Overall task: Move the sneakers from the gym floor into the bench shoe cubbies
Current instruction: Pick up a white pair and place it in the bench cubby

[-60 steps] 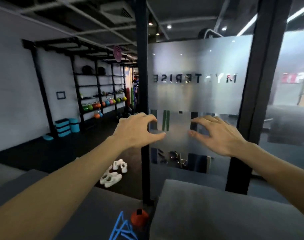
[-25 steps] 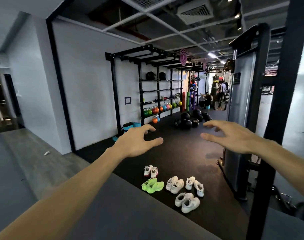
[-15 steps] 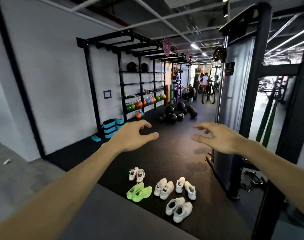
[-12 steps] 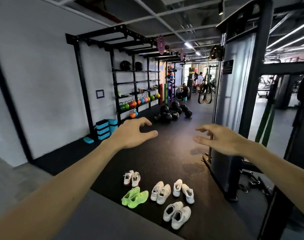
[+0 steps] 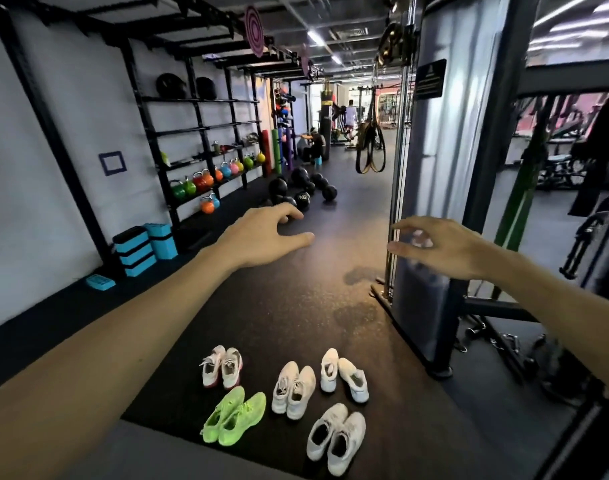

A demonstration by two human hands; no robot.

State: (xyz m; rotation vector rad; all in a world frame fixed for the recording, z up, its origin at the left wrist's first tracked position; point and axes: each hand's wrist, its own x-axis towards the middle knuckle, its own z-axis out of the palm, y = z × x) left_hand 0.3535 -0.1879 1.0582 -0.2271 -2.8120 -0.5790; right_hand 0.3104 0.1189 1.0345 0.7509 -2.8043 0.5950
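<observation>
Grips: left hand and right hand both spread, empty | sneakers below on dark rubber floor | kettlebell rack beyond left grip.

Dim gym, bright ceiling strips — edges warped, blurry.

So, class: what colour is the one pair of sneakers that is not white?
Bright neon green sneakers, seen clearly in the head view.

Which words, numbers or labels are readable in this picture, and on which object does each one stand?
"7KG": on a black ball on the floor.
Black plate on the grey machine panel: lines of print, too small to read.
Sneakers: no readable brand.
</observation>
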